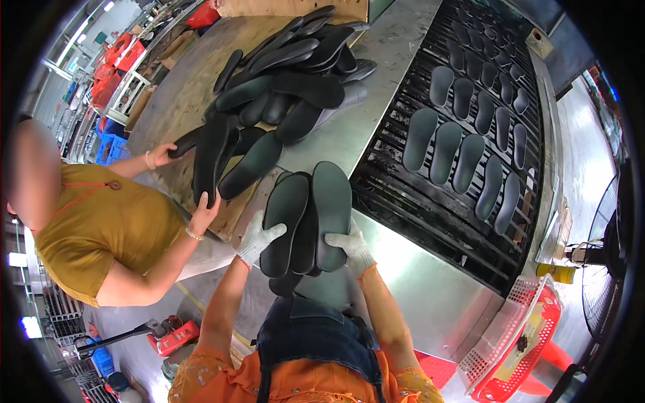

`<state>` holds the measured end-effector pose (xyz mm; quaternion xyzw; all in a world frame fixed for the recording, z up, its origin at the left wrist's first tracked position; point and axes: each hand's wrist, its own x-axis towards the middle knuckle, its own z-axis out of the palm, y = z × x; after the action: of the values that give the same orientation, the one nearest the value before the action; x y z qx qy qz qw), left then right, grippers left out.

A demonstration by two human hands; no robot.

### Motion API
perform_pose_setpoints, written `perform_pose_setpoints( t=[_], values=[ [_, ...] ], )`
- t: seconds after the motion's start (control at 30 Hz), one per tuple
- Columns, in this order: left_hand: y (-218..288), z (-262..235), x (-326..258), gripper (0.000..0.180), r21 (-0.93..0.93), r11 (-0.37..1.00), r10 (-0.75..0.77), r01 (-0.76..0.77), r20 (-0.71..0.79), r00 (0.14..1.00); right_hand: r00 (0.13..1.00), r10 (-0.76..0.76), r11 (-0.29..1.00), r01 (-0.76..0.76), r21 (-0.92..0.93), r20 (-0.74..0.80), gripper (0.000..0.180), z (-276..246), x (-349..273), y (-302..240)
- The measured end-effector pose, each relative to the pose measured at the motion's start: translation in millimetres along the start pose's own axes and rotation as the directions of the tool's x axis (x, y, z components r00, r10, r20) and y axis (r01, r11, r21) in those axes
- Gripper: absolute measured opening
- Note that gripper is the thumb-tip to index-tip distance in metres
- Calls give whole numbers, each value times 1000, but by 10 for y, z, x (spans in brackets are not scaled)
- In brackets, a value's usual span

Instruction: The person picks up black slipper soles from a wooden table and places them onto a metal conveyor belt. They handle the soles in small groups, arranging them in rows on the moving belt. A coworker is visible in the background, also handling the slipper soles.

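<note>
Black insoles [334,215] are held upright in a loose bundle before the dark apron [306,339], near the close end of the slatted rack [430,225]. The outer insole on 1 side is pinched by the gloved left hand [258,238], and that on the other by the gloved right hand [352,247], each thumb being laid across a near face. The fingers behind are hidden, so how many pieces are backed by each hand cannot be told.

Between the 2 outer insoles a darker layer is caught, and another piece sticks out below; that lowest piece is judged the likeliest to slip. Light, even pressure should be applied from both sides, and the ends are best squared so that no layer is left unsupported. Thumbs should be pressed flat, since the smooth faces could be marked. The bundle should be kept clear of the co-worker's hands [205,215], by which more insoles are gripped beside the pile [309,91] on the wooden table [168,94]. The rack's nearest 2 rows, laid 5 apiece, should not be brushed by the right forearm.
</note>
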<state>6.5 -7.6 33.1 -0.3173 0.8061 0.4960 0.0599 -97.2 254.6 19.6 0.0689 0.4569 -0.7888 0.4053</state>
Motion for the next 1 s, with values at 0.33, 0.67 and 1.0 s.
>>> perform_pose_setpoints(
  t=[0.33,0.67,1.0],
  values=[
    [444,701,-465,74,-392,912,-15,123,267,964,997,32,951,-10,308,-67,72,-897,-761,32],
    [589,1157,-548,56,-244,969,46,44,349,936,955,15,994,19,109,-297,68,-1216,-1216,88],
    [170,1386,-491,62,-71,997,51,-33,268,962,869,-137,990,105,-95,-476,71,-1759,-1818,-230]
  ],
)
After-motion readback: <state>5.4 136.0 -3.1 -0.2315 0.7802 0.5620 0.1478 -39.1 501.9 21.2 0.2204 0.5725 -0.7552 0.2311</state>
